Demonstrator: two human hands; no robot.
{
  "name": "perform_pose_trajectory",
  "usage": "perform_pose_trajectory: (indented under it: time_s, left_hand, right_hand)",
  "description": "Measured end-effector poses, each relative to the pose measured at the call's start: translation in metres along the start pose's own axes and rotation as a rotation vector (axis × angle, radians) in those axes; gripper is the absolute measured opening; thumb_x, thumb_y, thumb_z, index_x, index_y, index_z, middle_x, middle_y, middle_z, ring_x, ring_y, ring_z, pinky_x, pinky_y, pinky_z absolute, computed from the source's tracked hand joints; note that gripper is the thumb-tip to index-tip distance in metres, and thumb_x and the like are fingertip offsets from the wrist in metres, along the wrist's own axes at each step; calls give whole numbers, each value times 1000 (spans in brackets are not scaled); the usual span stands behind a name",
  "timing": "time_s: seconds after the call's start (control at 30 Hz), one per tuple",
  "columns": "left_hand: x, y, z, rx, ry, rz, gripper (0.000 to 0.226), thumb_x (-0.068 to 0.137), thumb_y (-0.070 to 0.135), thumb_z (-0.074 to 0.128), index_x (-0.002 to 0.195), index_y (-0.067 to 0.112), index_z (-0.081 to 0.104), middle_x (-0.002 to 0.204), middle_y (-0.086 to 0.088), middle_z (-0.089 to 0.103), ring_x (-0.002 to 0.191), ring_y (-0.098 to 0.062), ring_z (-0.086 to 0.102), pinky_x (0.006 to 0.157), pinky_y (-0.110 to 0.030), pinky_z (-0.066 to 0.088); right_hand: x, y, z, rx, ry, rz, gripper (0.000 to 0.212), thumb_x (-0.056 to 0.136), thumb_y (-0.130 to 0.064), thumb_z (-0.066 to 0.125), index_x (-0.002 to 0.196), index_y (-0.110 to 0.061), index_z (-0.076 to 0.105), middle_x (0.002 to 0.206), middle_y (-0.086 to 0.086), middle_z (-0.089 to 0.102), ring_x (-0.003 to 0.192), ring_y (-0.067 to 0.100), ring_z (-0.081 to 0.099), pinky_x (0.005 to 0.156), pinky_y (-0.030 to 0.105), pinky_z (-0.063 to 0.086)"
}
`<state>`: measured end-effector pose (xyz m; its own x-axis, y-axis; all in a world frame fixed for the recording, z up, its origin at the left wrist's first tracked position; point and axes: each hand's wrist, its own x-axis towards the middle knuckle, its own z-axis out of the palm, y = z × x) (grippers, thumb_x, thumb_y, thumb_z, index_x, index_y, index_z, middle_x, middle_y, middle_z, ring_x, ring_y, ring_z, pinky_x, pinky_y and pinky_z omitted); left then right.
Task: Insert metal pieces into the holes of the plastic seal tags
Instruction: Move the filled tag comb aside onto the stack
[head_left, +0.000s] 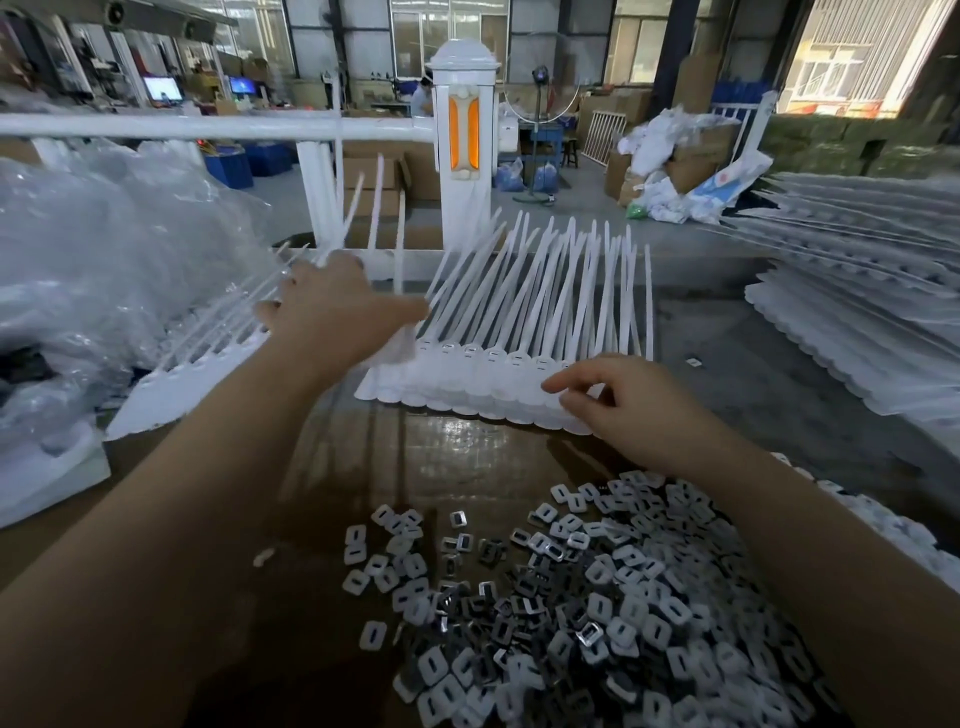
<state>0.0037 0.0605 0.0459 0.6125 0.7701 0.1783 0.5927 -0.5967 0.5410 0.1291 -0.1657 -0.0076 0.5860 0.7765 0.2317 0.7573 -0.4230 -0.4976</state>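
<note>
A joined strip of white plastic seal tags (467, 379) lies across the brown table (208, 493), its long tails fanning up and away. My left hand (332, 312) reaches over the strip's left end among the tails, fingers spread; what it grips is hidden. My right hand (623, 400) rests on the strip's right end, fingers loosely curled, index finger pointing left along the tag heads. A heap of small metal pieces (597, 597), each with a slot, lies near me at the lower right. A second tag strip (182, 384) slants off at the left.
Crumpled clear plastic bags (104, 270) pile up at the left. Stacks of more white tag strips (857, 322) fill the right side. A white fence post with an orange reflector (464, 135) and a white rail (208, 127) stand behind the table.
</note>
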Motion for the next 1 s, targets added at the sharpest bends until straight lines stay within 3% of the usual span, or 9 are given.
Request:
perform_pose_trajectory:
  time_s: [0.13,0.23,0.43,0.5,0.6,0.7,0.83,0.93,1.0]
  left_hand:
    - [-29,38,14,62,89,122,78,84,70,52,144,21,40,152,-20,31,140,-39,27,113,-59,13]
    - [-49,52,34,84,24,265,59,94,58,44,142,22,40,143,-15,35,135,-32,29,111,-52,19]
    - [-65,56,54,-72,-171,507,53,103,36,42,152,26,24,150,-10,28,140,-29,23,115,-45,24]
    - [-60,53,49,-158,-160,549,59,101,33,49,153,27,24,155,-6,22,145,-26,18,118,-46,21]
    - [-46,43,40,-87,-58,547,55,96,33,57,148,31,36,155,-3,23,143,-29,22,117,-52,23]
    - [-30,25,33,86,-282,365,51,95,44,55,143,35,41,155,-4,23,142,-32,24,115,-51,24]
    - [-19,-1,31,204,-537,209,62,91,57,57,145,32,41,153,-9,30,132,-29,40,107,-41,33]
    - [-17,-7,35,189,-600,215,73,85,62,61,147,36,33,155,-10,26,134,-30,37,108,-43,33]
    - [-16,-9,40,217,-620,244,80,80,63,66,147,36,30,154,-9,24,135,-31,35,110,-46,35]
  right_hand:
    - [-6,-13,-10,412,42,64,40,92,-59,44,97,-33,73,94,-20,73,84,0,64,78,35,51]
    - [-8,-15,-15,585,-22,48,58,83,-73,37,107,-33,71,94,-13,74,77,-2,57,73,27,40]
    - [-3,-10,-11,613,45,75,25,93,-24,62,92,1,67,72,0,59,61,7,51,57,17,41]
    - [-1,-3,-15,698,107,179,15,95,-16,59,97,-10,72,86,-3,73,78,15,67,75,32,54]
    - [2,2,-19,777,202,355,17,92,-11,59,91,-18,74,95,12,74,93,37,69,89,59,52]
    - [4,10,-20,611,317,493,15,87,-18,60,82,-12,73,90,18,69,83,35,65,77,49,54]
    - [4,24,-21,343,271,592,41,87,-24,56,102,14,60,80,20,47,69,25,45,60,31,36]
    - [1,26,-24,89,230,607,34,87,-27,55,86,5,66,78,25,54,62,27,49,57,31,37]
    - [0,26,-25,-221,227,538,31,85,-29,56,98,-4,69,85,17,65,74,32,60,65,36,48]
